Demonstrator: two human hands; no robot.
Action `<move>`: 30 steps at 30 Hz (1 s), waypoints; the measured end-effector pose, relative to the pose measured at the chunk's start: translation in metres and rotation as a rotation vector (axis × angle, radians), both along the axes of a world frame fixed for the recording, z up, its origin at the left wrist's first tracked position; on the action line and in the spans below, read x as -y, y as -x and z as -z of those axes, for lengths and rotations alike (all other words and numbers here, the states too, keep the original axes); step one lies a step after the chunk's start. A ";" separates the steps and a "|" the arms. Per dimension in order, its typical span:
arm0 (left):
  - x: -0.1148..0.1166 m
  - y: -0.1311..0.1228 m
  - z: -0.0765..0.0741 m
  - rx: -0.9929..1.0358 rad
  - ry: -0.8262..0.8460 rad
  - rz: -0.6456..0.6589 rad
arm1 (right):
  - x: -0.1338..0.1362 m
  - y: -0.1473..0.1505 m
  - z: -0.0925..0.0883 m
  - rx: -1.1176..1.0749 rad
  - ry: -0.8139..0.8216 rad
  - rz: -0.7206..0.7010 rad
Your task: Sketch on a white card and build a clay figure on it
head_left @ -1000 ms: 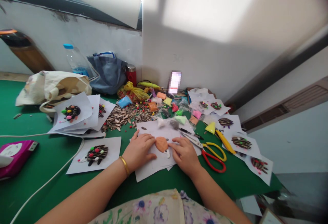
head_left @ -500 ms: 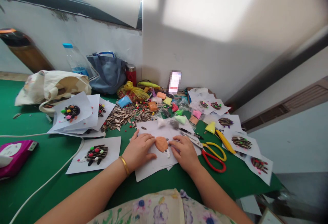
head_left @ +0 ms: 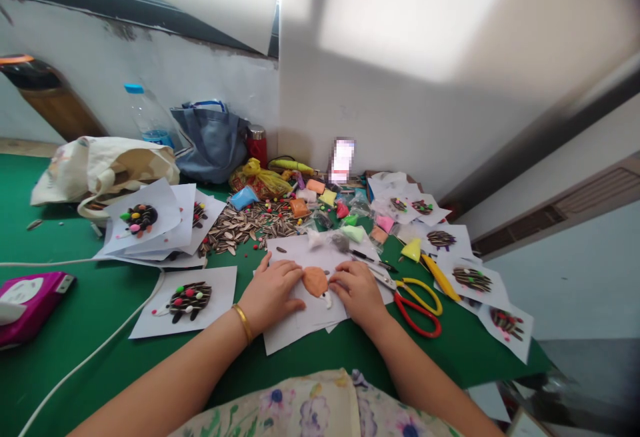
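A flat orange clay disc [head_left: 315, 282] lies on a white paper sheet [head_left: 285, 333] in front of me, with a small white clay shape with dark dots [head_left: 327, 300] at its lower right. My left hand [head_left: 276, 292] rests flat on the sheet, fingers stretched and their tips at the disc's left edge. On the other side, my right hand [head_left: 359, 291] has its thumb and fingertips pinched together beside the disc's right edge. Whatever is between those fingertips is too small to make out. A small dark piece shows just above them.
Scissors [head_left: 417, 307] with red and yellow handles lie right of my right hand. Sunflower seeds [head_left: 235, 227] are heaped behind, near coloured clay packets [head_left: 299, 208]. Finished seed-and-clay pictures [head_left: 189, 300] lie on both sides. A white cable [head_left: 95, 350] crosses the green table at left.
My right hand's fingertips have drawn slightly closer together beside the disc. The left hand and the clay disc stay in place.
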State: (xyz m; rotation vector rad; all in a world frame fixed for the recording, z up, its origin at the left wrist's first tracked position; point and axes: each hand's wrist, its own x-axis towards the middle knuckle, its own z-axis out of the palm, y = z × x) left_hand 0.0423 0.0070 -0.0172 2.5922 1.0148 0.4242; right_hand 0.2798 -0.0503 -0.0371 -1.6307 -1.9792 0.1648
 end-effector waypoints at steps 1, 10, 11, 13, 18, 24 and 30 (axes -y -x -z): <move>-0.001 0.001 0.000 0.001 0.003 0.002 | 0.000 0.000 -0.001 0.001 -0.003 -0.006; -0.014 0.013 0.001 0.027 0.063 -0.002 | -0.002 -0.036 0.000 0.038 -0.094 0.216; -0.014 0.013 0.001 0.029 0.060 0.001 | -0.002 -0.042 0.000 0.047 -0.091 0.239; -0.011 0.011 0.001 0.029 0.046 -0.001 | -0.002 -0.048 -0.001 0.064 -0.085 0.257; -0.004 0.004 0.003 -0.013 0.015 -0.017 | 0.000 -0.034 -0.003 0.074 -0.054 0.128; -0.003 0.003 0.007 -0.044 0.027 -0.004 | -0.003 0.000 -0.008 0.055 0.033 -0.032; -0.003 0.003 0.005 -0.046 0.041 0.000 | -0.008 0.008 -0.007 0.034 0.106 -0.071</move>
